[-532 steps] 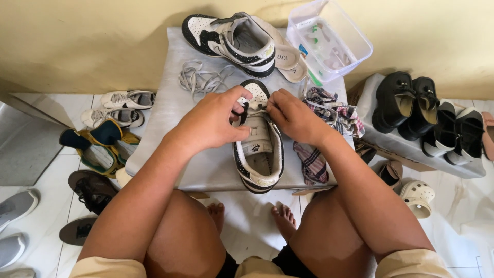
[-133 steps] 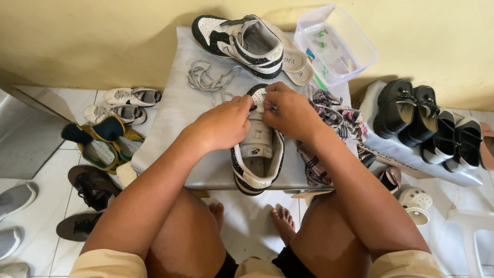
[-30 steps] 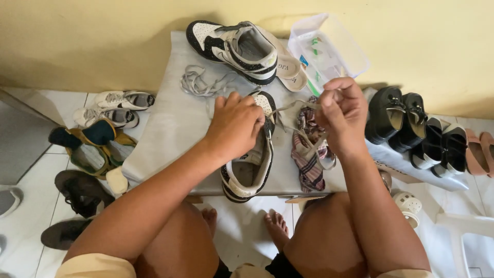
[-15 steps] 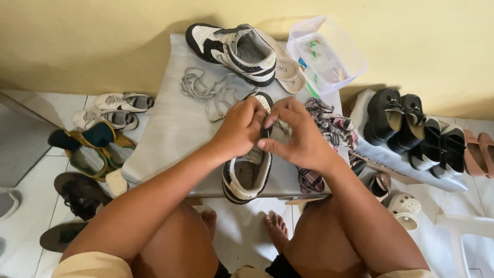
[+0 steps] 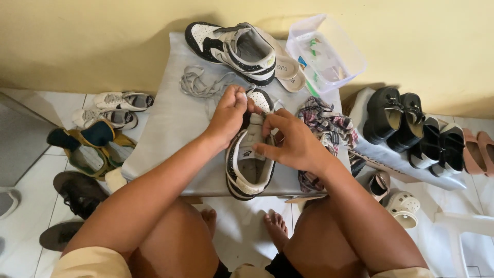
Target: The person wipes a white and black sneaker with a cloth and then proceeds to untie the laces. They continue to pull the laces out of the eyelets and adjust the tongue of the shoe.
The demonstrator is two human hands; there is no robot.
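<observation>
A black and white sneaker (image 5: 249, 167) lies toe away from me on a low grey table (image 5: 164, 128). My left hand (image 5: 229, 113) pinches a white lace end near the sneaker's toe. My right hand (image 5: 290, 141) rests on the sneaker's tongue area, fingers pinching at the eyelets. The matching sneaker (image 5: 231, 46) lies on its side at the table's far edge. A loose grey-white lace (image 5: 198, 85) lies coiled on the table left of my left hand.
A plaid cloth (image 5: 329, 123) lies right of the sneaker. A clear plastic box (image 5: 327, 51) sits at the far right corner beside a beige insole (image 5: 285, 67). Black shoes (image 5: 411, 128) line a rack on the right. Several shoes (image 5: 92, 146) lie on the floor left.
One second ago my right hand was raised to the right, pulling the lace. It has come back down onto the sneaker, next to my left hand.
</observation>
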